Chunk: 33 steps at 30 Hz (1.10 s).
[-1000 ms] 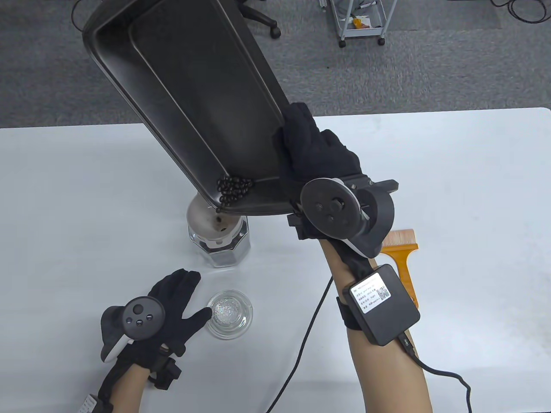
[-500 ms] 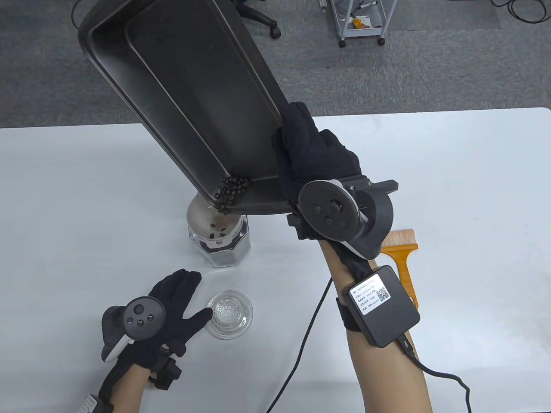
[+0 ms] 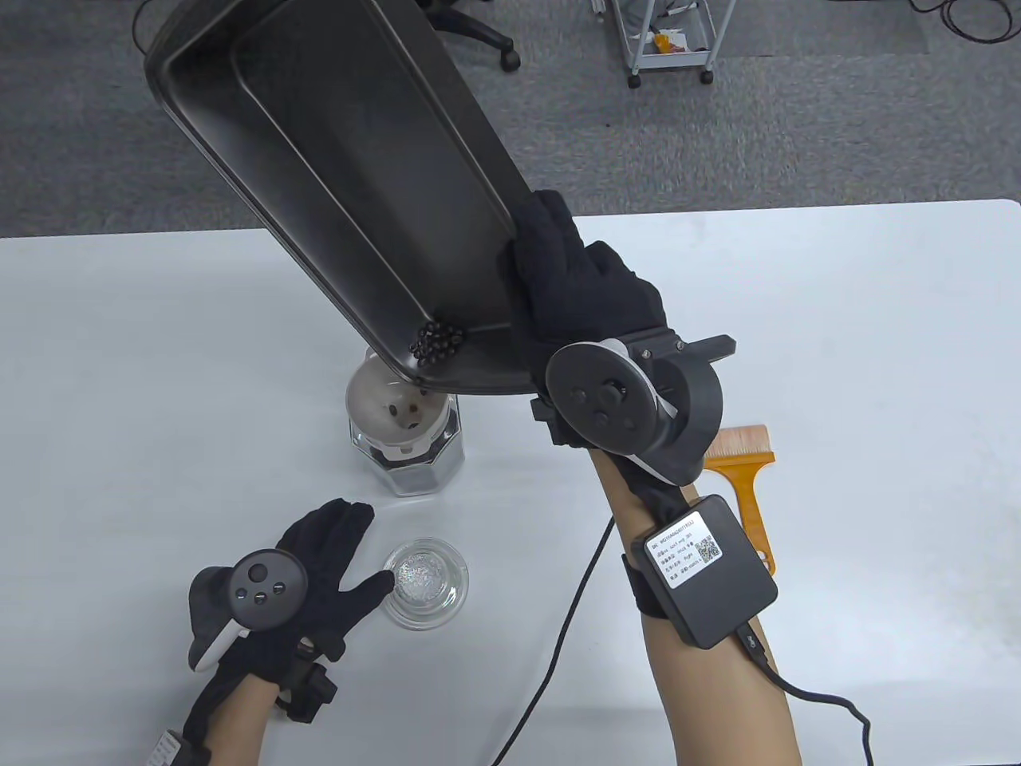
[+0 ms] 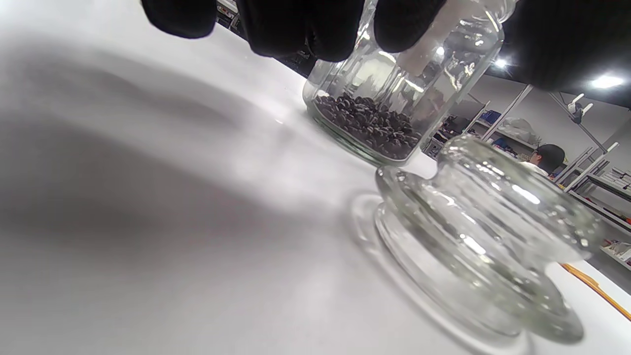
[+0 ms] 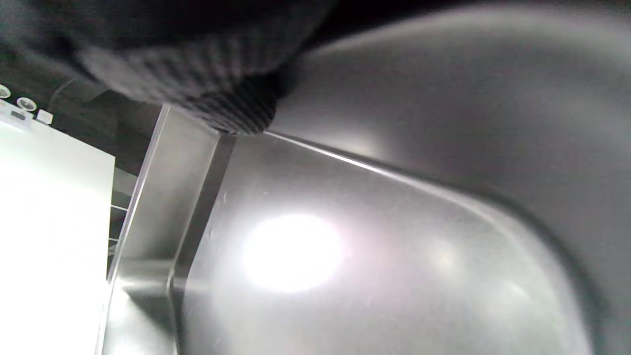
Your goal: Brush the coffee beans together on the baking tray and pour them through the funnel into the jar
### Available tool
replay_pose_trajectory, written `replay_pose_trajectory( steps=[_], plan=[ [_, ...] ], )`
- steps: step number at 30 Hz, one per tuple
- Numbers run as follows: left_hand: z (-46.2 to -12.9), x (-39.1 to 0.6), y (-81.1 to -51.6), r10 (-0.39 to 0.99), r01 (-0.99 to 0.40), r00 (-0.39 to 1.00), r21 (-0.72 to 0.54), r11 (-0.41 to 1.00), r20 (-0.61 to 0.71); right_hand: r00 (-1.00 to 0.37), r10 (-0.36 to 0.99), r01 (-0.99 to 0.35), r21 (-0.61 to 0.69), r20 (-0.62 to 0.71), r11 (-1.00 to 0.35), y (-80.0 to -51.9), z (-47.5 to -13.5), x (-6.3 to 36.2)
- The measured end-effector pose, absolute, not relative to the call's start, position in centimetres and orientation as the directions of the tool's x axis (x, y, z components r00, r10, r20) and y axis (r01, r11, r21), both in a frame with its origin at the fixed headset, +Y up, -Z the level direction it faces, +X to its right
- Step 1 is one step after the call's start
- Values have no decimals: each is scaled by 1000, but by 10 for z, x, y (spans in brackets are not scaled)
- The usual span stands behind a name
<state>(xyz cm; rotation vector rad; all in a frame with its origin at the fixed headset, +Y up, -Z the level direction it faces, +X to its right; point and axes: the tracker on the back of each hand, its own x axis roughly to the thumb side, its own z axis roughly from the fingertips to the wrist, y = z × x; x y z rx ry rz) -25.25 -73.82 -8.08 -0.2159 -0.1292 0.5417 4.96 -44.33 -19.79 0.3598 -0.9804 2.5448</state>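
Note:
My right hand [image 3: 570, 275] grips the right rim of the dark baking tray [image 3: 335, 159] and holds it steeply tilted in the air. A small cluster of coffee beans [image 3: 436, 339] sits in the tray's lowest corner, right above the white funnel [image 3: 383, 403]. The funnel stands in the glass jar [image 3: 411, 459], whose bottom is covered with beans [image 4: 367, 125]. A few beans lie in the funnel's throat. My left hand [image 3: 331, 558] rests flat on the table below the jar, fingers straight, its thumb touching the glass lid [image 3: 424, 582]. The tray's underside [image 5: 394, 246] fills the right wrist view.
An orange-handled brush [image 3: 746, 479] lies on the table right of my right forearm. A black cable [image 3: 558, 638] runs across the table's front. Beyond the far table edge are a chair base [image 3: 478, 32] and a wheeled cart [image 3: 670, 40].
The bean cluster in the tray corner has shrunk as beans dropped into the funnel. The tray has shifted slightly. My left hand has stayed put.

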Motion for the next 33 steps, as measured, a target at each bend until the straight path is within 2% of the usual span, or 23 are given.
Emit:
replay_pose_trajectory(
  steps=[12, 23, 33],
  plan=[
    [-81, -252, -738, 524, -497, 849, -238, 835, 65, -873, 284, -478, -581, 397, -658, -443, -197, 43],
    [-81, -250, -739, 519, -489, 852, -246, 837, 69, -892, 219, -430, -596, 395, -678, -446, -198, 42],
    [-82, -250, -740, 522, -493, 850, -251, 833, 66, -881, 251, -458, -594, 400, -662, -446, -199, 43]
  ],
)
